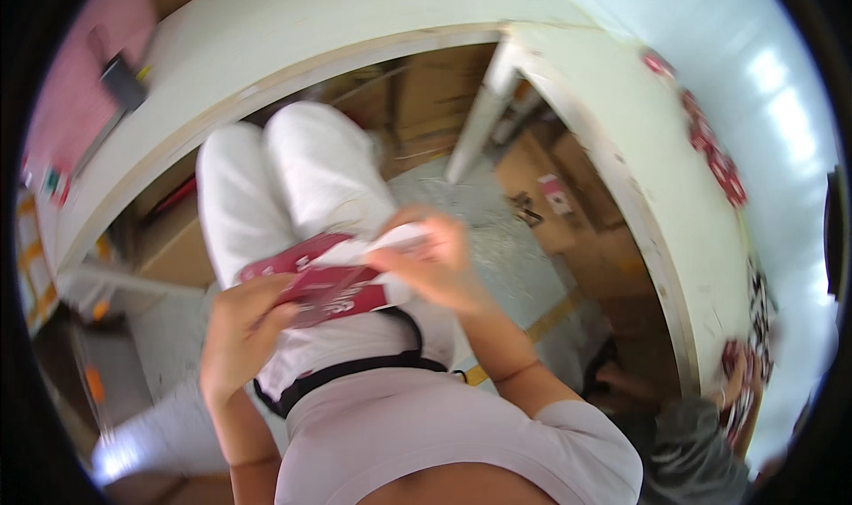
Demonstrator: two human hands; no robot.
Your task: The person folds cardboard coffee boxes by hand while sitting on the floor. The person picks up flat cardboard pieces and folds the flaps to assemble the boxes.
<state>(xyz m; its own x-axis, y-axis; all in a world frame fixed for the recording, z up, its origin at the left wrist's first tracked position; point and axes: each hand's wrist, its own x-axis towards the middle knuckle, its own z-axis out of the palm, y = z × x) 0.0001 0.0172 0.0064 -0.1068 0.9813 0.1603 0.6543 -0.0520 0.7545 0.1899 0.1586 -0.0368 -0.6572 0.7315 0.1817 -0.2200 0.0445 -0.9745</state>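
Over my lap, my left hand holds the left end of a dark red printed card or packet, fingers and thumb closed on its edge. It bears white writing and has a glossy look. Another dark red piece lies just behind it, above my thighs. My right hand pinches a white paper or film strip at the right end of the red piece. The strip slants down across the red surface. My right fingers are blurred, and whether the strip is joined to the red piece cannot be told.
A white table curves ahead and to the right, with red packets along its right side. A dark device lies at upper left. Cardboard boxes stand underneath, near a table leg. A co-worker sits at lower right.
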